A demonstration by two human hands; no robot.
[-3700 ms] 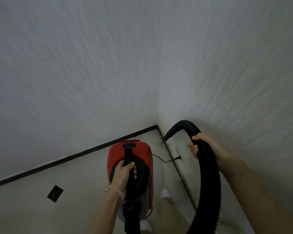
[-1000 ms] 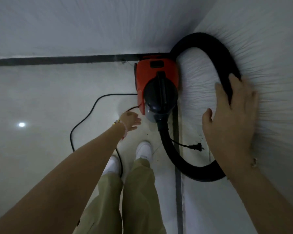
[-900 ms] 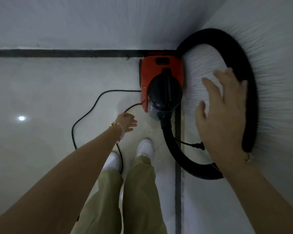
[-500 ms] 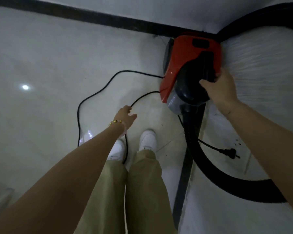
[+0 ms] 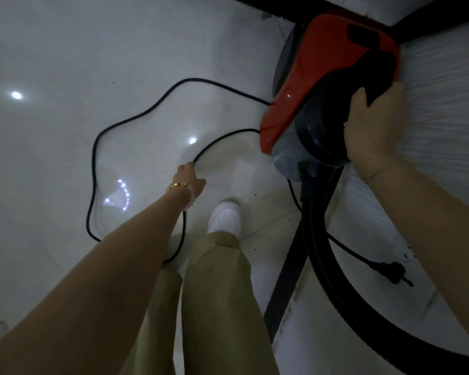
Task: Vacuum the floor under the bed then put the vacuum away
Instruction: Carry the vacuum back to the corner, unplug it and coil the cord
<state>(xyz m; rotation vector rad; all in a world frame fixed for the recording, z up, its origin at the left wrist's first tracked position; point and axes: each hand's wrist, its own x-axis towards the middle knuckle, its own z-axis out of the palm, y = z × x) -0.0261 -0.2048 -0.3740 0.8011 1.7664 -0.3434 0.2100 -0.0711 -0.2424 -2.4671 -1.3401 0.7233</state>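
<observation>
The right hand (image 5: pixel 374 128) has its fingers curled over the black handle on top of the vacuum (image 5: pixel 322 63). The thumb is on the near side and the fingertips are hidden behind the handle. The red and black body lies under those fingers, in the corner against the wall (image 5: pixel 444 90). Below the palm is a greyish, see-through front section, but what it holds cannot be made out. A dark patch on the red shell beyond the fingers is too dim to read. From that front the black ribbed hose (image 5: pixel 322 253) runs toward the viewer and is cut off at the right and bottom edges.

The left hand (image 5: pixel 188 180) shows only its back. Its fingers curl out of sight round the power cord (image 5: pixel 93 169), which enters at the fingertips, comes out under the wrist and loops away to their left over the glossy floor (image 5: pixel 52 131). The plug (image 5: pixel 390 272) is well right of these fingers, past the hose, and whether it hangs or rests cannot be told. One white shoe (image 5: pixel 225 217) is just right of the left wrist, and the other is hidden behind the forearm.
</observation>
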